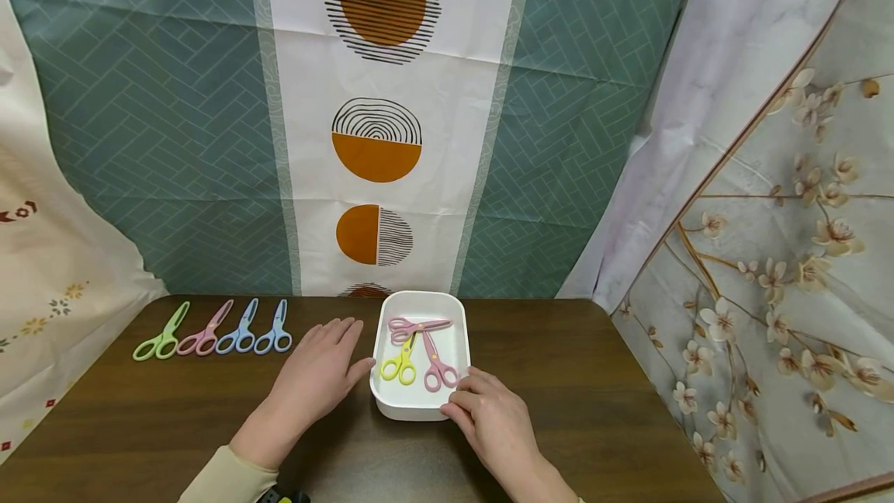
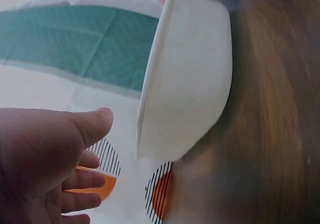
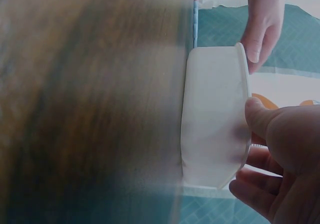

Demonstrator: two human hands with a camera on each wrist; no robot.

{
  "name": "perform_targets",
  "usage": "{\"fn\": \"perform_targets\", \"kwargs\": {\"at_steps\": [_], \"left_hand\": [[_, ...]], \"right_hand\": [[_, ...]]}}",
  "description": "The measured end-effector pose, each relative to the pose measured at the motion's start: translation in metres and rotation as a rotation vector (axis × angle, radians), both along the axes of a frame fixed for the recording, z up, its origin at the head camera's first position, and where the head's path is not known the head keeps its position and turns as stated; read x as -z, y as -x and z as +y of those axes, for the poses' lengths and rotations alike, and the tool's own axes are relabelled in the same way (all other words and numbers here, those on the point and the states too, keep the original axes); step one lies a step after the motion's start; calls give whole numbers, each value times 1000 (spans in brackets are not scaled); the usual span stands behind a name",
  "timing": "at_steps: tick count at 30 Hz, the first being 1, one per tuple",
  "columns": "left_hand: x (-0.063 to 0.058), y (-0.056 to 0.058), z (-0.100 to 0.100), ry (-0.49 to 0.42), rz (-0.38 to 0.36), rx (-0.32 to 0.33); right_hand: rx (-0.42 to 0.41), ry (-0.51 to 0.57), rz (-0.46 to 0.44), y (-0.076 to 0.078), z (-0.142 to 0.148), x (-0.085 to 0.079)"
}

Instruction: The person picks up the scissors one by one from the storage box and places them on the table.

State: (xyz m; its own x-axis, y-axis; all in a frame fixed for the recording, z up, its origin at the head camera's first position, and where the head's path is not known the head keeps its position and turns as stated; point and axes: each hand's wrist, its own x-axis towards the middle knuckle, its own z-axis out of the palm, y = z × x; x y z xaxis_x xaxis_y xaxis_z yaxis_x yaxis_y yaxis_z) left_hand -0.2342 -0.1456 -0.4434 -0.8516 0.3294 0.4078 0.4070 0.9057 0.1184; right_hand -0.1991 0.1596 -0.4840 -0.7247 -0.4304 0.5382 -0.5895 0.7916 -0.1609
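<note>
A white plastic bin (image 1: 412,413) stands on the table, holding a pink pair of scissors (image 1: 421,326) laid crosswise, a yellow pair (image 1: 399,368) and another pink pair (image 1: 438,373). My right hand (image 1: 493,419) holds the bin's near right corner, thumb at the front rim and bent fingers along the right side. To the left of the bin is my left hand (image 1: 317,371), fingers extended forward and the thumb pointing at the left rim. In the left wrist view a gap shows between that thumb (image 2: 97,125) and the bin wall (image 2: 192,69).
At the back left of the brown table (image 1: 573,410) lie green scissors (image 1: 164,338), pink scissors (image 1: 207,335) and two blue pairs, the nearer one (image 1: 275,334) close to my left fingertips. A patterned curtain (image 1: 559,177) hangs behind; a floral cloth (image 1: 782,317) borders the right.
</note>
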Motion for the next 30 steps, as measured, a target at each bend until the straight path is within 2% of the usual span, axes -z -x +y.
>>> {"fn": "perform_targets", "kwargs": {"at_steps": [17,23,30], "left_hand": [[-3,-5,37,2,-55,135],[-5,1,49,18,-35,185],[-2,13,60,66,-48,186]], "right_hand": [[-5,-4,16,0,0,0],[-15,3,42,1,0,0],[-19,5,65,1,1,0]]}}
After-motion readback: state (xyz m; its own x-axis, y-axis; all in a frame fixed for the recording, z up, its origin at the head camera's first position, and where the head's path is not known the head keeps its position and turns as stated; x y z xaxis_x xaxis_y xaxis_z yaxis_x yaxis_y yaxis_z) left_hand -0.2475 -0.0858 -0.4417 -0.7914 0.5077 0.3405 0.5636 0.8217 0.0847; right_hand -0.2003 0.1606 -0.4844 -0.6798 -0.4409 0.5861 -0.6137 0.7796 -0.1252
